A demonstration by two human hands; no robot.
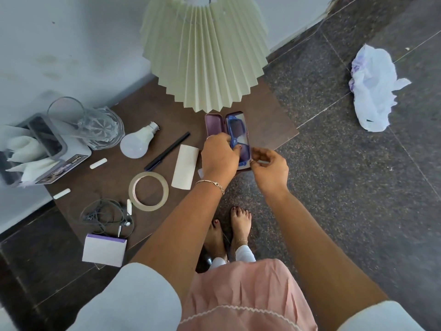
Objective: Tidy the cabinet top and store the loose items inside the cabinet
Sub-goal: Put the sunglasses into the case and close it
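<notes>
An open purple glasses case (214,124) lies at the right end of the dark wooden cabinet top (114,177). Blue-framed sunglasses (235,130) sit in its right half. My left hand (218,158) rests over the case's near end, thumb and fingers on the sunglasses' frame. My right hand (269,167) pinches the near right corner of the case. Loose on the top lie a white bulb (137,142), a black pen (167,150), a cream paper strip (185,166), a tape roll (148,191), tangled earphones (105,216) and a white box (104,249).
A pleated cream lampshade (205,51) hangs over the back of the top. At the left stand a glass vase (95,125) and a grey organiser holding tissues (40,151). Small white chalk pieces (98,163) lie about. A crumpled white plastic bag (374,89) lies on the dark stone floor.
</notes>
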